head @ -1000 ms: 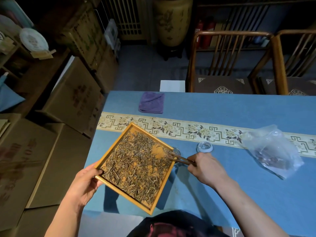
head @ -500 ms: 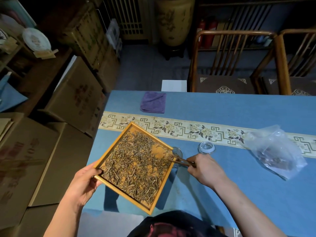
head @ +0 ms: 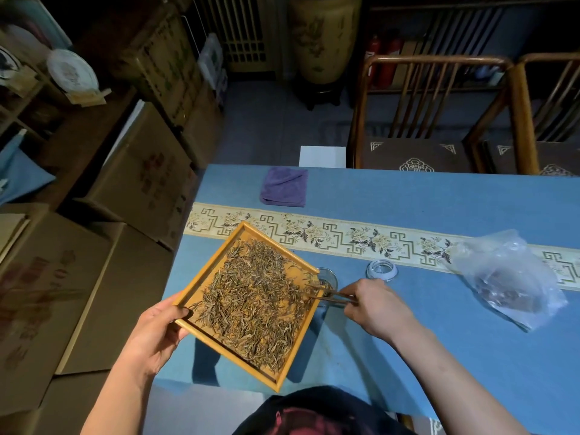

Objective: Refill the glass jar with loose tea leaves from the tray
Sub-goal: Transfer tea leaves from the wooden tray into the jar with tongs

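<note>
The left hand (head: 157, 328) grips the wooden tray (head: 201, 279) at its 8 o'clock edge. The right hand (head: 376, 306) pinches a slim wooden tool (head: 337, 297), raking tea leaves (head: 254, 306) toward the corner over the glass jar (head: 329, 275). Small strokes over the jar's mouth should limit spills. The jar's fill cannot be told. Its lid (head: 381, 270) lies at 3 o'clock.

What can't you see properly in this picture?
Head view:
- Jar: mostly hidden behind the tray; how full it is can't be told.
- Bag: crinkled plastic blurs its dark contents.
- Stick tool in the right hand: too small to identify.
- Box printing: blurred, unreadable.
</note>
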